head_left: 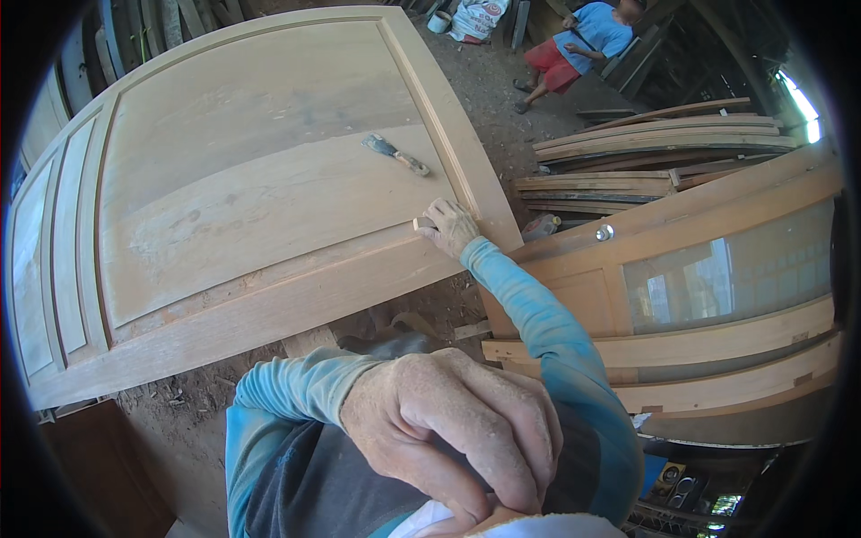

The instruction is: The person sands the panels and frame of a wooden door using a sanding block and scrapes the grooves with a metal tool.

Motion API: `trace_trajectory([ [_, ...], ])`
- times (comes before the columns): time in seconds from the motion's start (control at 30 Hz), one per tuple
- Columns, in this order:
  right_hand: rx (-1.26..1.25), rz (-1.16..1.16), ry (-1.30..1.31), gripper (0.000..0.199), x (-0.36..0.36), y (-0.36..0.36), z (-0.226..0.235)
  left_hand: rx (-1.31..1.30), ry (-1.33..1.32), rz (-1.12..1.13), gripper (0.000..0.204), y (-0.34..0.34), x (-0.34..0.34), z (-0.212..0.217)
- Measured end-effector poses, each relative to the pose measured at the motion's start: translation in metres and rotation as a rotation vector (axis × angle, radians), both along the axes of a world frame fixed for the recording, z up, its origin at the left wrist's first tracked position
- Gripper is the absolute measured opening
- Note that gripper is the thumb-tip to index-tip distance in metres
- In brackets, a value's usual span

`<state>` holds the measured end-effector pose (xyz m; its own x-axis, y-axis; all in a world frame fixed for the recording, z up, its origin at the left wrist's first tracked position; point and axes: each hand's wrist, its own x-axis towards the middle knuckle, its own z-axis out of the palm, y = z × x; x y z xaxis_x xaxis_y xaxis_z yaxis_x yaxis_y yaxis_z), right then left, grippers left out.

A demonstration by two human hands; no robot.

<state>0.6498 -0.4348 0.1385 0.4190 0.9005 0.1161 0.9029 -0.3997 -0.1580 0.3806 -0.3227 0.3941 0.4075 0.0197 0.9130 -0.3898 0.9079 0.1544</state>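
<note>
A large pale wooden door with recessed panels lies flat in front of me. My right hand rests on its frame near the right corner, fingers closed round a small pale block, perhaps wood. Most of that block is hidden by the fingers. On the big panel, beyond this hand, lies a putty knife with a worn handle and dusty blade. My left hand is raised close to the camera, fingers curled together beside a white cloth. Whatever its fingertips pinch is hidden.
A second wooden door with glass and a round knob is at the right. Boards are stacked behind it. Farther back is a person in a blue shirt, near a white sack. A brown panel stands lower left.
</note>
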Motion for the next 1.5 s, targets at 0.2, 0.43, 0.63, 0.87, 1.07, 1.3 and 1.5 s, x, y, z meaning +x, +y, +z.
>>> trace_trajectory([
  [0.2, 0.051, 0.006, 0.029, 0.033, -0.002, -0.002, -0.004, 0.023, 0.005, 0.02, 0.023, 0.015, 0.001, 0.006],
  [0.43, 0.028, -0.024, 0.063, 0.033, -0.004, 0.002, 0.001, 0.154, 0.054, 0.367, 0.013, 0.039, -0.023, -0.012],
  [0.63, 0.087, 0.013, 0.103, 0.035, 0.007, 0.002, -0.001, 0.425, 0.146, 0.504, 0.009, 0.053, -0.039, -0.055],
  [0.87, 0.039, 0.136, 0.115, 0.04, 0.021, -0.004, -0.005, 0.584, 0.736, 1.085, 0.024, 0.09, -0.064, -0.083],
  [1.07, 0.018, 0.226, 0.054, 0.033, 0.036, -0.003, -0.009, 0.572, 1.168, 1.718, 0.017, 0.122, -0.071, -0.075],
  [1.3, 0.059, 0.437, 0.01, 0.032, 0.05, 0.004, -0.005, 1.098, 1.707, 2.266, 0.038, 0.211, -0.155, -0.205],
  [1.5, 0.146, 0.693, 0.064, 0.034, 0.047, 0.045, -0.012, 1.267, 2.625, 2.337, 0.074, 0.235, -0.281, -0.281],
])
